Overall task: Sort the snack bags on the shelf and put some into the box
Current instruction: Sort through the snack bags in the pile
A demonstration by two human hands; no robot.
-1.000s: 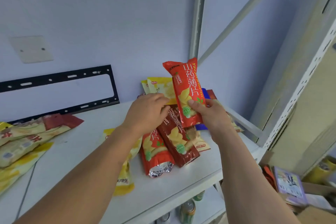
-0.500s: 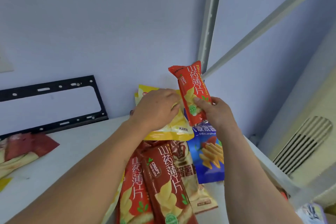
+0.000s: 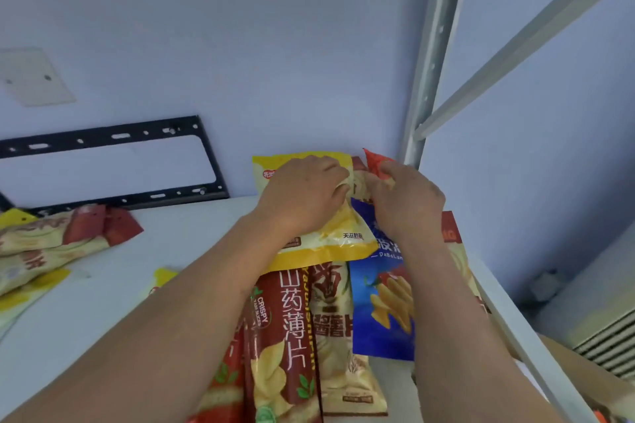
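A pile of snack bags lies at the back right of the white shelf (image 3: 103,285). My left hand (image 3: 302,196) rests on a yellow bag (image 3: 340,237) with its fingers curled at the bag's upper edge. My right hand (image 3: 405,199) grips the orange-red yam-chip bag (image 3: 374,161), only its top corner showing against the back wall. Below lie a blue fries bag (image 3: 381,312), a dark red yam-chip bag (image 3: 285,336) and a beige bag (image 3: 336,354). A cardboard box edge (image 3: 584,374) shows at lower right.
More yellow and red bags (image 3: 51,244) lie at the shelf's left end. A black metal bracket (image 3: 113,165) hangs on the wall behind. A grey shelf upright (image 3: 433,51) stands at the back right corner, and the shelf's rail (image 3: 529,347) runs down the right.
My right hand has lowered the orange-red bag from upright in the air down behind the pile by the wall. My left hand has stayed on the yellow bag. The view has moved closer.
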